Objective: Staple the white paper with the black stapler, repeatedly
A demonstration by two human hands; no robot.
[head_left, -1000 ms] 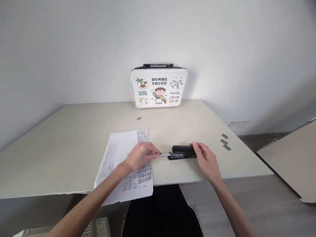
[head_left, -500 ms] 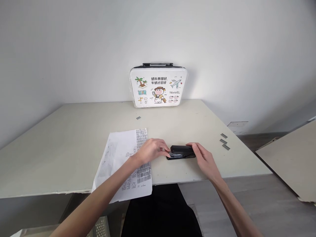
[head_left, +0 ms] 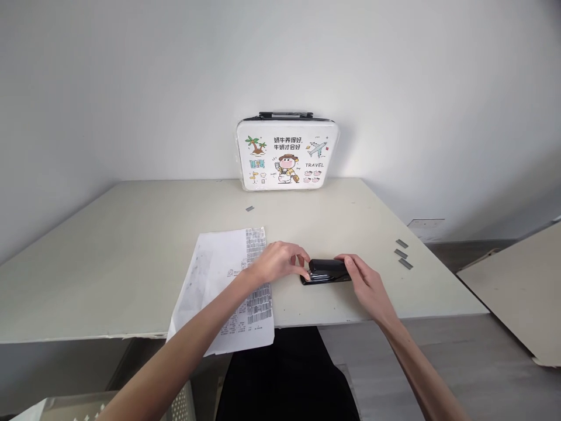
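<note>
A black stapler (head_left: 326,271) lies on the table in front of me, its front end pointing left. My right hand (head_left: 366,283) is closed around its rear end, thumb on top. At the front, my left hand (head_left: 283,261) has its thumb low by the metal staple channel and its fingers against the upper arm's nose, gripping that end. Whether a small piece sits between these fingertips is hidden. Left of the stapler, printed paper (head_left: 210,280) lies partly under my left forearm and overhangs the table's front edge.
Several staple strips lie about: one strip (head_left: 249,209) toward the back, and a group of strips (head_left: 400,254) at the right. A white cartoon-printed case (head_left: 287,155) stands against the wall. The table (head_left: 131,251) ends just before my lap; a perforated basket (head_left: 182,403) is below left.
My left hand has shifted slightly right, from just before the stapler's nose onto it, and its fingers have spread around that end. The whole view has moved slightly.
</note>
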